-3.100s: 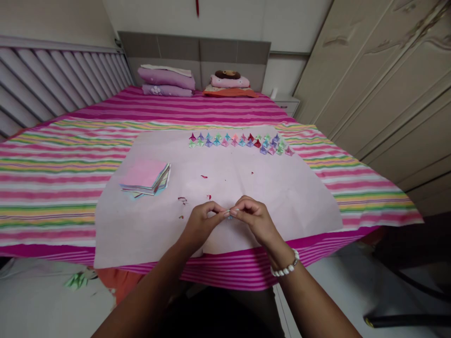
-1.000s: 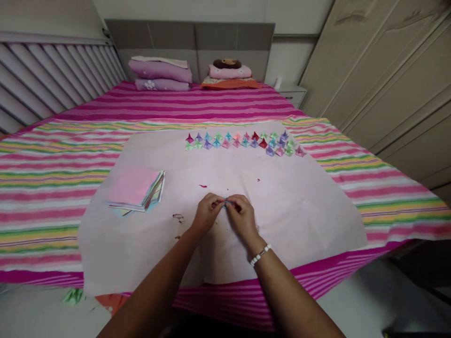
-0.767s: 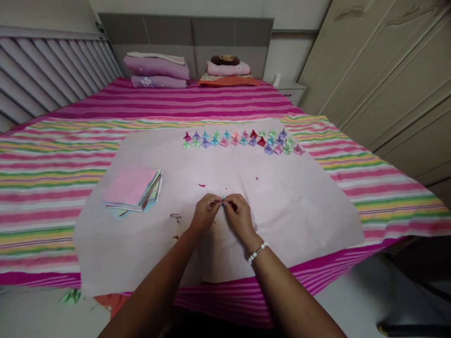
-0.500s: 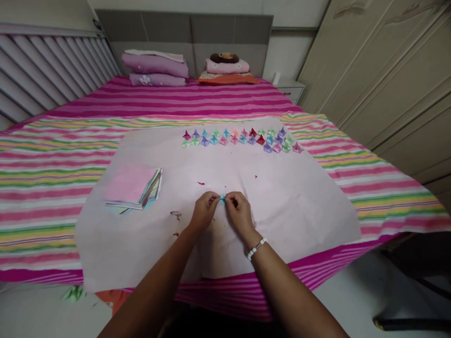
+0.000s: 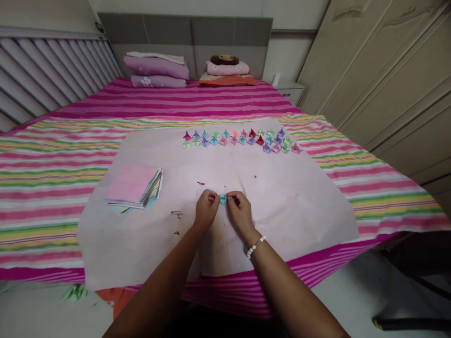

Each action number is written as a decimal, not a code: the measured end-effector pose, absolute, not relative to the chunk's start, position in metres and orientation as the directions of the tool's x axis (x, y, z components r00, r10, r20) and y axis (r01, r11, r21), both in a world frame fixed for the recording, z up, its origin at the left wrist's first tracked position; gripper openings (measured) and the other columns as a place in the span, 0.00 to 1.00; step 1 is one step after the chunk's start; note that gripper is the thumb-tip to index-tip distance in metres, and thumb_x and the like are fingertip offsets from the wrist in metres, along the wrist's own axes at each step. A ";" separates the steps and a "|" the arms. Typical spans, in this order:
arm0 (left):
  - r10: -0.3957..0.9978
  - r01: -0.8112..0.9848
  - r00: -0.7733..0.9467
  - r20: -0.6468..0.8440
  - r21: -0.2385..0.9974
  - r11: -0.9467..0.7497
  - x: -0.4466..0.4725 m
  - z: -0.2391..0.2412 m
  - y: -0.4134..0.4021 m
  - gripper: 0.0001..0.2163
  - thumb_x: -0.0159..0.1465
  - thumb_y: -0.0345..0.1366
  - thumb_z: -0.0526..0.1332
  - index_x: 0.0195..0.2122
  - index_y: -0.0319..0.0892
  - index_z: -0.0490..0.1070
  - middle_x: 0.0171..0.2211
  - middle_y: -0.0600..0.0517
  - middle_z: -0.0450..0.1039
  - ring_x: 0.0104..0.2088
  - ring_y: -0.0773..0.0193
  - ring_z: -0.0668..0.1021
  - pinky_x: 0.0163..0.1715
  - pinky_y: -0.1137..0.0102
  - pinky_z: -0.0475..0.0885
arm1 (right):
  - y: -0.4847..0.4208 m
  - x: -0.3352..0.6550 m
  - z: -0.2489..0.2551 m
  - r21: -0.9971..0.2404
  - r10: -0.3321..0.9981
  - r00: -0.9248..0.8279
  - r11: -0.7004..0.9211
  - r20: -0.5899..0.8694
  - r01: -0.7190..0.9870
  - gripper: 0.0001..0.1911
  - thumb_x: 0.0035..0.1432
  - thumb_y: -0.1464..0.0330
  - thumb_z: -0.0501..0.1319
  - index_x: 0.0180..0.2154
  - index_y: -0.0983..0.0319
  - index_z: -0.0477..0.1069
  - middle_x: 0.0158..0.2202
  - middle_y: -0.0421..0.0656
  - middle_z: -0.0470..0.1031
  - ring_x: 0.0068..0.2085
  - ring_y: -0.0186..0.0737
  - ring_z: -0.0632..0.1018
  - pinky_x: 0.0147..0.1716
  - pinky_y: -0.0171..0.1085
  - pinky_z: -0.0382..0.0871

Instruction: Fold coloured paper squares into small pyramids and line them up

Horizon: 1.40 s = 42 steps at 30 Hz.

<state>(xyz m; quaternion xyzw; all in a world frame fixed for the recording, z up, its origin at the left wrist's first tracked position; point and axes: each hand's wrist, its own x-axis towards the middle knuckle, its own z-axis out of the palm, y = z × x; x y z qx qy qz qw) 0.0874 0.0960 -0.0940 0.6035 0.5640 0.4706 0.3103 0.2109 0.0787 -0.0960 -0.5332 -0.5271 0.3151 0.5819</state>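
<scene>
Between my two hands is a small light-blue folded paper piece (image 5: 223,199), held by its opposite sides. My left hand (image 5: 207,209) pinches its left side between thumb and fingers. On the other side, my right hand (image 5: 240,210), with a white bead bracelet (image 5: 256,247) at the wrist, pinches the right side. Both hands are low over a large pale sheet (image 5: 289,211). Farther back on that sheet stand rows of small folded paper pieces (image 5: 233,140) in several colours, each with a pointed top. To the left lies a stack of square coloured paper (image 5: 132,187), pink on top.
The sheet covers part of a striped bed (image 5: 42,188). Small scraps (image 5: 176,214) lie near my left forearm, and a red scrap (image 5: 200,183) lies beyond that hand. Folded purple bedding (image 5: 157,70) rests by the headboard (image 5: 229,35). A wardrobe (image 5: 384,70) stands at right.
The light-blue paper piece now shows more of its face and looks wider between my fingers. My hands have stayed in nearly the same place, both still pinching it.
</scene>
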 end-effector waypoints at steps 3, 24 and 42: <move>0.960 0.396 -0.063 0.272 0.890 -0.226 0.084 -0.094 0.095 0.02 0.60 0.32 0.57 0.34 0.42 0.66 0.29 0.54 0.68 0.28 0.66 0.73 0.29 0.71 0.69 | 0.078 0.212 -0.094 -0.940 0.921 0.229 0.269 0.315 0.211 0.07 0.54 0.70 0.55 0.32 0.60 0.72 0.33 0.43 0.73 0.35 0.41 0.74 0.38 0.40 0.68; 0.921 0.642 0.061 0.384 0.691 -0.331 0.093 -0.087 0.090 0.12 0.59 0.24 0.53 0.36 0.42 0.75 0.43 0.47 0.68 0.38 0.60 0.75 0.42 0.64 0.72 | 0.077 0.212 -0.093 -0.901 0.906 0.187 0.314 0.379 0.299 0.10 0.52 0.74 0.51 0.31 0.59 0.70 0.35 0.44 0.72 0.39 0.42 0.73 0.42 0.42 0.68; 0.925 0.642 0.114 0.363 0.683 -0.347 0.093 -0.091 0.089 0.10 0.64 0.31 0.55 0.39 0.44 0.76 0.42 0.47 0.70 0.42 0.59 0.75 0.43 0.65 0.71 | 0.077 0.212 -0.094 -0.896 0.901 0.198 0.314 0.386 0.315 0.10 0.53 0.75 0.52 0.32 0.60 0.70 0.35 0.44 0.72 0.39 0.42 0.73 0.43 0.42 0.68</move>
